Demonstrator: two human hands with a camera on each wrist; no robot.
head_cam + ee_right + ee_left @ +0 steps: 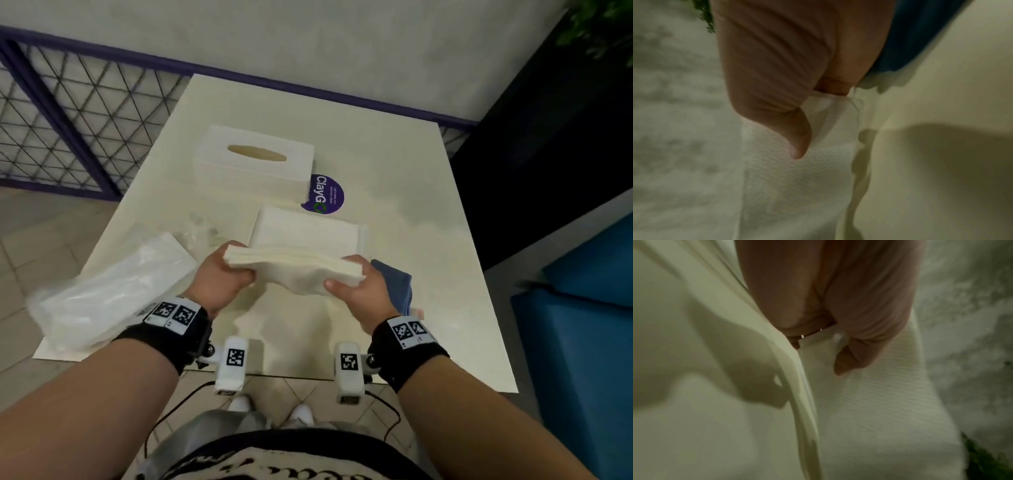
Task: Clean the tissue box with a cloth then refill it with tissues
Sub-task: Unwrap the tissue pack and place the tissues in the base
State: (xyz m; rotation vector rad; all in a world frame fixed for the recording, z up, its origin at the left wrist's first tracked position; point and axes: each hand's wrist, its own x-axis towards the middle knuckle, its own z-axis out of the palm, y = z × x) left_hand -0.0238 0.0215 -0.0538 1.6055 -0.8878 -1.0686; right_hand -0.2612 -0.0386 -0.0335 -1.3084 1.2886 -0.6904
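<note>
A stack of white tissues (294, 270) hangs above the table, held at both ends. My left hand (224, 274) grips its left end, and my right hand (356, 284) grips its right end. Up close, the left thumb presses the embossed tissues (869, 402), and the right thumb does the same on the tissues (797, 186). The white tissue box cover (253, 161) with an oval slot stands farther back. Just beyond the stack lies the box's white base (308, 229). A blue cloth (397, 284) lies to the right of my right hand.
A crinkled clear plastic tissue wrapper (113, 291) lies at the table's left front corner. A round purple sticker (325, 195) sits beside the box cover. The cream table (428, 222) meets a wall and purple mesh railing behind; blue seating (582, 325) is at right.
</note>
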